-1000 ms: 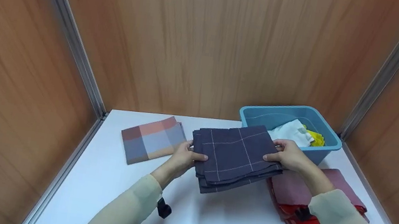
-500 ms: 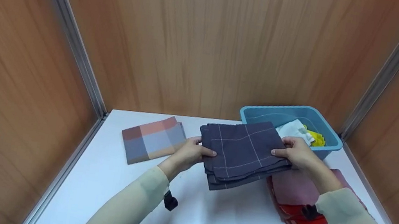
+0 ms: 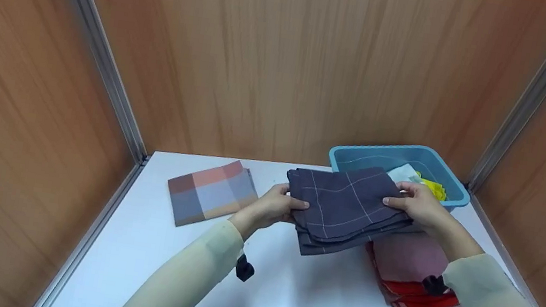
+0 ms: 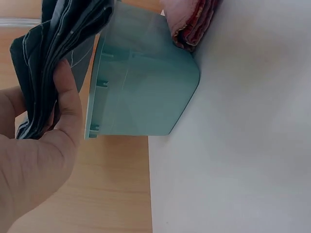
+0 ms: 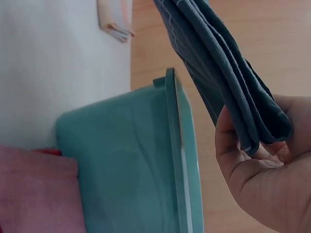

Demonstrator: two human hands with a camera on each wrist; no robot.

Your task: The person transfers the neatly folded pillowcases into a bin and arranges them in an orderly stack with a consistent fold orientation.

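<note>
A dark navy folded cloth (image 3: 347, 202) with thin white check lines hangs above the table, held between both hands. My left hand (image 3: 273, 206) pinches its left edge, thumb on top and fingers underneath. At the opposite edge my right hand (image 3: 419, 203) grips the layers the same way. In the left wrist view the thick folded layers (image 4: 53, 58) sit between thumb and fingers; the right wrist view shows the folded end (image 5: 233, 82) in the right hand. The cloth's far corner overlaps the near rim of a blue plastic basket (image 3: 359, 153) in the head view.
Inside the basket lie a white cloth (image 3: 405, 173) and a yellow cloth (image 3: 434, 189). In front of it rests a stack of folded pink and red cloths (image 3: 411, 261). A folded multicoloured checked cloth (image 3: 213, 190) lies at the table's left. Wooden panels (image 3: 287, 58) enclose the table.
Both hands have carried the navy cloth to the right and slightly farther back, over the basket's near side. The other cloths and the basket have stayed put.
</note>
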